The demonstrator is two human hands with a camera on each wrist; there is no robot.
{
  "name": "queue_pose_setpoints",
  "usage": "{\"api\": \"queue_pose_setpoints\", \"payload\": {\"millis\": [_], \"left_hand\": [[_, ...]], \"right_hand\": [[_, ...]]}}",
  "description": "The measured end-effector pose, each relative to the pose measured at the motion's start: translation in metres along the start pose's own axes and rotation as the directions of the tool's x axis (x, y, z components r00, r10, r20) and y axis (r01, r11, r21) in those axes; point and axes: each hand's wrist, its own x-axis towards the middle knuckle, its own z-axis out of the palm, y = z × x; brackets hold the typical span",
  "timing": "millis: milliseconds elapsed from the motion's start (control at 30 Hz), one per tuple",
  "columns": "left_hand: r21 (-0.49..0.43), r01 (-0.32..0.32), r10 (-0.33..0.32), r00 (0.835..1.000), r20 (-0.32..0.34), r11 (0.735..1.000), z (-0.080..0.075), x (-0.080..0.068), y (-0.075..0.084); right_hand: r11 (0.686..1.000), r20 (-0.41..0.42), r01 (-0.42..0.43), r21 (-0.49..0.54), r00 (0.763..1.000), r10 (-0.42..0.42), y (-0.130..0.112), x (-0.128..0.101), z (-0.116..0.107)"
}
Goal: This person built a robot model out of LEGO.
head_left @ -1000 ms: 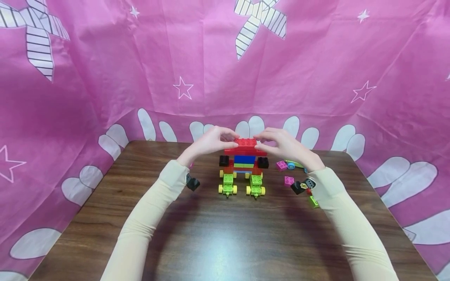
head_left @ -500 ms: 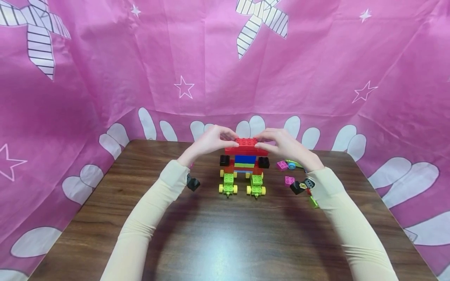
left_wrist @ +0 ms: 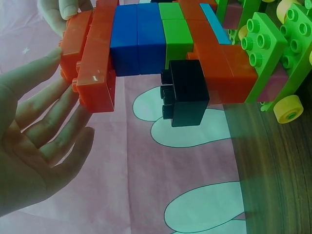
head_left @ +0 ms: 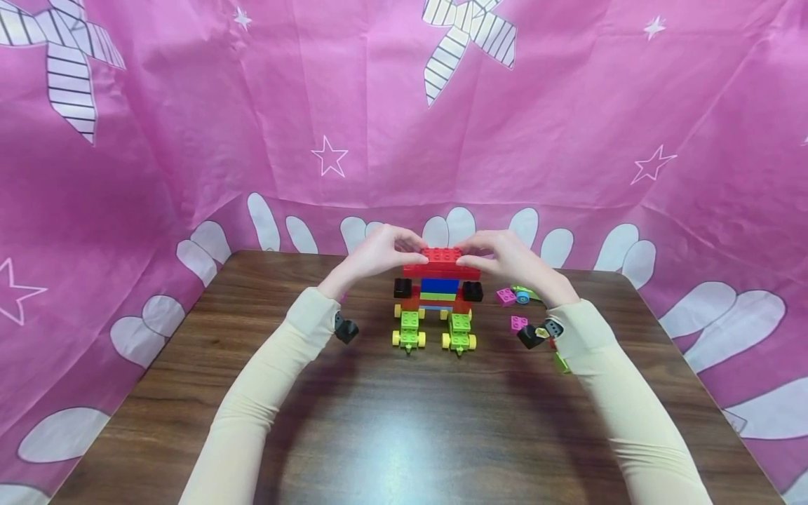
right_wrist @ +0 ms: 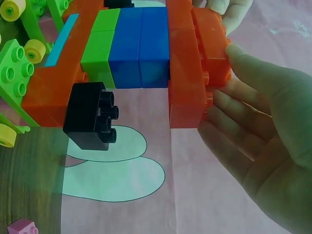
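Observation:
A toy-brick model stands at the middle of the table. Its uppermost part is a red brick (head_left: 443, 256) on a wider red layer (left_wrist: 96, 78), above stacked blue bricks (head_left: 440, 286) and a green layer (right_wrist: 100, 48). A black brick (left_wrist: 189, 92) juts from each side, and green wheeled bases (head_left: 409, 338) with yellow wheels are at the bottom. My left hand (head_left: 381, 251) pinches the left end of the top red brick, thumb in front and fingers behind. At the right end, my right hand (right_wrist: 282, 131) pinches the same brick.
Pink bricks (head_left: 519, 323), a green piece with blue wheels (head_left: 523, 297) and a green brick (head_left: 562, 362) lie right of the model, partly behind the right wrist. A pink patterned cloth (head_left: 379, 105) hangs around the wooden table (head_left: 353, 435).
Both hands stay at the ends of the top red brick. My right wrist has shifted very slightly left; the model looks unmoved.

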Motion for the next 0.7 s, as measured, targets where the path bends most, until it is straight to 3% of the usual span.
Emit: {"api": "queue_pose_setpoints", "payload": {"millis": [700], "left_hand": [[0.030, -0.013, 0.013, 1.000, 0.020, 0.999, 0.0008, -0.0008, 0.0015]], "right_hand": [[1.000, 0.016, 0.022, -0.023, 1.000, -0.021, -0.0008, -0.0030, -0.0002]]}}
